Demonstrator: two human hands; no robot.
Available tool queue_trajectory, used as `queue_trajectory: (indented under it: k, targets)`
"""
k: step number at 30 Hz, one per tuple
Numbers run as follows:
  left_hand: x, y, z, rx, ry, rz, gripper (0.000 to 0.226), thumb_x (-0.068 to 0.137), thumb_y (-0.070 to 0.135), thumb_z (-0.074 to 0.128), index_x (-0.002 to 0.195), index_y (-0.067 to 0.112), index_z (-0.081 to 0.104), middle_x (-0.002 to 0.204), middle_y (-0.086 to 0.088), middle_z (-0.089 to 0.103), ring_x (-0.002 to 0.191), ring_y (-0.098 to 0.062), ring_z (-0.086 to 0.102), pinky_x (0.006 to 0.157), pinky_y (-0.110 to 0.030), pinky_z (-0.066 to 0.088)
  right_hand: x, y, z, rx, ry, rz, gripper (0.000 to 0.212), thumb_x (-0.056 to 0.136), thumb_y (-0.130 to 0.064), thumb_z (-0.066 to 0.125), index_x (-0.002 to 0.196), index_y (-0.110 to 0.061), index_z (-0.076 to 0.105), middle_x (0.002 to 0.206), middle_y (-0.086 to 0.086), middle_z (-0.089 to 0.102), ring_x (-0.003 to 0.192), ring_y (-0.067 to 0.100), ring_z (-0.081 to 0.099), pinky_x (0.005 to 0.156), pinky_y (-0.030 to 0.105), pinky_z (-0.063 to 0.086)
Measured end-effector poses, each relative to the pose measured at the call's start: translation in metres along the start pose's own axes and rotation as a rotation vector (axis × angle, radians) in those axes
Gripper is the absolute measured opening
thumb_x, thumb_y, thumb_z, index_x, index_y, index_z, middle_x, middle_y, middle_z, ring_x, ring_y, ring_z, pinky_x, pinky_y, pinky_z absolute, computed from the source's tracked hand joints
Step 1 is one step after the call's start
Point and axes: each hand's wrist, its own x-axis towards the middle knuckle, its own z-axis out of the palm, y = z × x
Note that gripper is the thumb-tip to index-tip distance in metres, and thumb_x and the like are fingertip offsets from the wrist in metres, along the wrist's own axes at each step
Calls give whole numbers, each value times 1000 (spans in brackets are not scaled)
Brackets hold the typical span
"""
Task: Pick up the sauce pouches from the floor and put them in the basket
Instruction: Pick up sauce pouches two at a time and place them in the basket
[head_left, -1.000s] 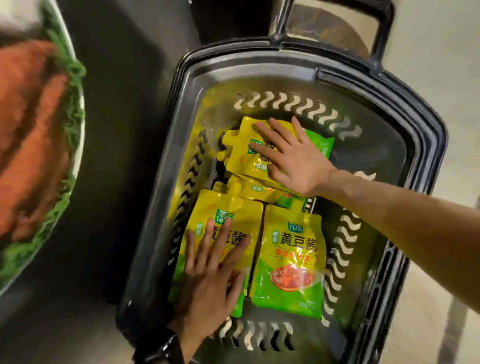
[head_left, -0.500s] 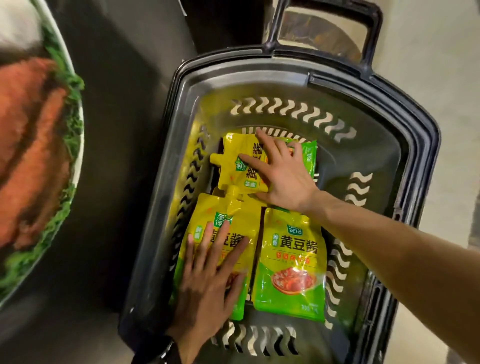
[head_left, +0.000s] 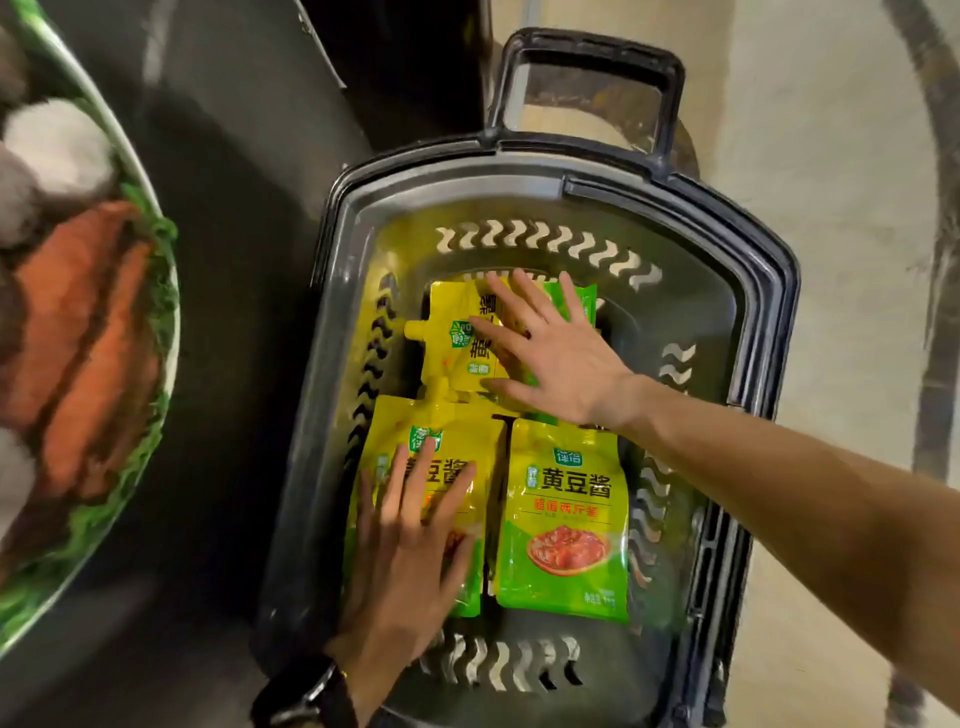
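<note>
A dark plastic basket (head_left: 524, 156) is seen standing on a pale floor (head_left: 841, 218), with its handle (head_left: 592, 44) raised at the far end. Yellow-and-green sauce pouches (head_left: 561, 577) are laid flat on the bottom of the basket. The near-left pouch (head_left: 462, 441) is covered by the left hand (head_left: 410, 561), which is laid palm down on it with the fingers straight and spread; nothing is gripped. The near-right pouch (head_left: 566, 499) is set just beside it, face up and untouched, with its label fully shown. The far pouch (head_left: 452, 358) is turned sideways, its spout (head_left: 415, 330) pointed left, and is pressed by the right hand (head_left: 561, 358), whose fingers are likewise stretched flat and splayed, with nothing enclosed. A second spout (head_left: 440, 388) is glimpsed between the far pouch and the near-left pouch; which pouch it belongs to cannot be told. A dark watch strap (head_left: 311, 696) is worn on the left wrist. A large food picture (head_left: 88, 338) is seen on the dark surface to the left of the basket.
</note>
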Motion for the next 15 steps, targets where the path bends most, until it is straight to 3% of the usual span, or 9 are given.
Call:
queue_trajectory:
  k: [5, 7, 9, 12, 15]
  targets:
    - [8, 12, -44, -107, -58, -22, 65, 95, 52, 45, 154, 30, 29, 160, -10, 28, 150, -29, 22, 115, -56, 33, -33, -22, -54, 116, 17, 83, 70, 94, -55, 46, 155, -31, 22, 167, 8, 1, 153, 29, 2, 122, 59, 5]
    - [7, 24, -78, -177, -49, -43, 57, 94, 45, 52, 148, 25, 43, 149, -7, 45, 136, -28, 44, 110, -47, 38, -58, -33, -81, 165, 10, 170, 73, 91, -49, 54, 154, -29, 24, 165, 10, 12, 152, 28, 12, 121, 58, 13]
    - [4, 36, -124, -174, -56, -54, 52, 97, 45, 50, 146, 28, 44, 137, -1, 54, 116, -19, 59, 98, -38, 47, -81, -45, -114, 205, -24, 259, 78, 88, -48, 58, 154, -28, 22, 161, 10, 21, 148, 29, 21, 118, 56, 21]
    - [-4, 53, -199, 7, -56, -40, 58, 95, 55, 49, 146, 31, 37, 129, 2, 56, 110, -19, 62, 84, -35, 53, -118, -65, -176, 210, -76, 392, 83, 87, -50, 59, 155, -30, 17, 157, 9, 24, 141, 31, 29, 112, 52, 31]
    - [-20, 79, -261, 168, -42, 3, 66, 90, 63, 47, 146, 30, 36, 129, 1, 56, 117, -23, 57, 87, -38, 53, -174, -85, -229, 184, -100, 535, 83, 86, -52, 59, 154, -30, 17, 158, 9, 22, 140, 32, 31, 111, 49, 34]
